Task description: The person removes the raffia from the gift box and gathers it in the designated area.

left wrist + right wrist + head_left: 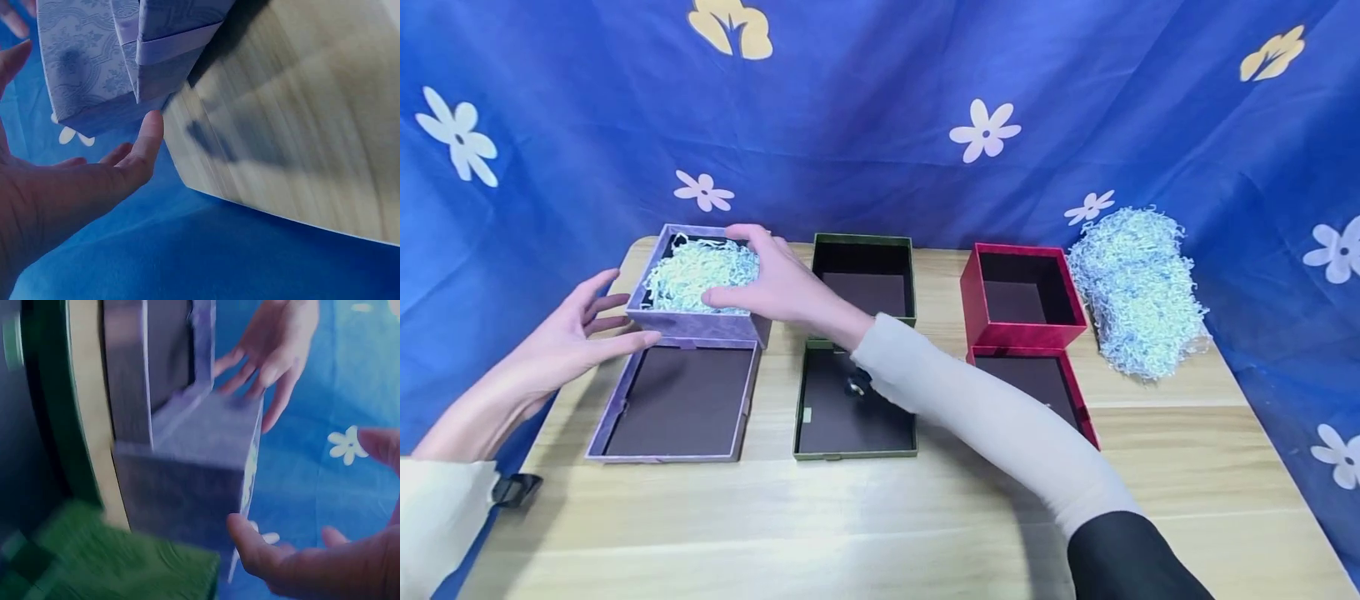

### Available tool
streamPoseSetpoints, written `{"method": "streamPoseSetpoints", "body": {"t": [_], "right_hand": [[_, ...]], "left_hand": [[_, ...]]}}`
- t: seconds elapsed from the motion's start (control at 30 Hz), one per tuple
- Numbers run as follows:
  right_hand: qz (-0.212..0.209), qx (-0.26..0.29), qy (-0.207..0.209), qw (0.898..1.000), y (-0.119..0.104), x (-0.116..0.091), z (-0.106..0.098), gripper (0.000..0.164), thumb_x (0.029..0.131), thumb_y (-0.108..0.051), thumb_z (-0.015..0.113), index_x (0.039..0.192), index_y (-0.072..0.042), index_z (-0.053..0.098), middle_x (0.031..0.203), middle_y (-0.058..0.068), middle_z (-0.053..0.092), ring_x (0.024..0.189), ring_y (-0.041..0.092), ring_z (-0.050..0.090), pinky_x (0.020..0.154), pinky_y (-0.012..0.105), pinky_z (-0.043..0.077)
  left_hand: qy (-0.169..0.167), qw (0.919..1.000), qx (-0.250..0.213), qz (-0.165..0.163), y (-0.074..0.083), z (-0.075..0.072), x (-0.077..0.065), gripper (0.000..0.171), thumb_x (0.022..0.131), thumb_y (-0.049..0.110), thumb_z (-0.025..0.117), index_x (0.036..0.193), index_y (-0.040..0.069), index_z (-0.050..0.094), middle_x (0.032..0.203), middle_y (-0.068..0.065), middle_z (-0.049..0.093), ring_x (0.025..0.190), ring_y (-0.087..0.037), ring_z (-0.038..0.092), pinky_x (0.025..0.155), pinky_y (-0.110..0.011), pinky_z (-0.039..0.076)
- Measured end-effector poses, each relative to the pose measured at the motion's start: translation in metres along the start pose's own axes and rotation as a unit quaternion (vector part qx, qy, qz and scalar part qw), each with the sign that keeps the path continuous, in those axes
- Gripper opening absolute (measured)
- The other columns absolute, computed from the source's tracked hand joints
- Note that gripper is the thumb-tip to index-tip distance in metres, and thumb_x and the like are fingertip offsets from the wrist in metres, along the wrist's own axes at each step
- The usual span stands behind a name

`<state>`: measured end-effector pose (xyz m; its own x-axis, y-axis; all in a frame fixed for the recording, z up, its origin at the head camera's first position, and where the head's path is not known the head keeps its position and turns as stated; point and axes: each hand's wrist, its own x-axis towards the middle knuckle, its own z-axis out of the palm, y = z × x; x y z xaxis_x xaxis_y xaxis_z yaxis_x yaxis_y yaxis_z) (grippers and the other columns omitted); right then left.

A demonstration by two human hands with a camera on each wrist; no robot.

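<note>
A lavender box (692, 323) with shredded pale-blue paper (703, 273) heaped inside stands at the back left. My right hand (786, 279) is over that paper, thumb and fingers spread apart. In the right wrist view the thumb (250, 540) of this hand is by the upper edge of the box (181, 487). To the left of the box my left hand (561, 346) has its fingers extended, holding nothing. From the left wrist, that hand (75, 187) shows close to the box's patterned side (87, 69); whether it touches cannot be told.
In front of the lavender box lies its lid (681, 404). A green box (865, 237) and lid (850, 456) are in the middle, partly behind my right arm. Right of them are a red box (1022, 333), a red lid (1078, 396) and a large shredded-paper pile (1138, 292).
</note>
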<state>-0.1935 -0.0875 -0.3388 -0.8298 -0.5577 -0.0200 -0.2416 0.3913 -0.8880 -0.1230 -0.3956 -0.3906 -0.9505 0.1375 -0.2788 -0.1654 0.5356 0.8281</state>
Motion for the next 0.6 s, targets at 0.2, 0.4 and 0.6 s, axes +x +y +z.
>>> {"method": "streamPoseSetpoints", "body": {"t": [0.2, 0.4, 0.6], "right_hand": [[0.004, -0.122, -0.031, 0.992, -0.011, 0.04, 0.006, 0.086, 0.091, -0.047, 0.088, 0.163, -0.026, 0.046, 0.155, -0.012, 0.05, 0.14, 0.0, 0.045, 0.109, 0.021, 0.04], [0.032, -0.158, -0.056, 0.985, -0.014, 0.067, 0.02, 0.082, 0.093, -0.042, 0.087, 0.163, -0.03, 0.047, 0.154, -0.012, 0.052, 0.132, -0.001, 0.047, 0.102, 0.02, 0.042], [0.065, -0.246, -0.11, 0.961, -0.018, 0.088, 0.038, 0.088, 0.093, -0.044, 0.085, 0.168, -0.037, 0.038, 0.163, -0.012, 0.042, 0.142, 0.005, 0.042, 0.106, 0.027, 0.043]], "left_hand": [[0.014, 0.9996, -0.016, 0.017, 0.005, 0.007, 0.014, 0.11, 0.106, 0.023, 0.075, 0.176, 0.029, -0.009, 0.178, -0.028, 0.005, 0.155, -0.057, 0.021, 0.092, -0.013, 0.042], [0.016, 0.999, -0.031, 0.029, 0.003, 0.007, 0.027, 0.11, 0.105, 0.021, 0.077, 0.177, 0.026, -0.006, 0.178, -0.026, 0.011, 0.158, -0.049, 0.021, 0.107, -0.02, 0.04], [0.006, 0.9943, -0.084, 0.065, -0.005, 0.008, 0.039, 0.105, 0.102, 0.004, 0.077, 0.177, 0.022, 0.004, 0.158, -0.017, 0.046, 0.128, -0.018, 0.06, 0.089, -0.017, 0.054]]}}
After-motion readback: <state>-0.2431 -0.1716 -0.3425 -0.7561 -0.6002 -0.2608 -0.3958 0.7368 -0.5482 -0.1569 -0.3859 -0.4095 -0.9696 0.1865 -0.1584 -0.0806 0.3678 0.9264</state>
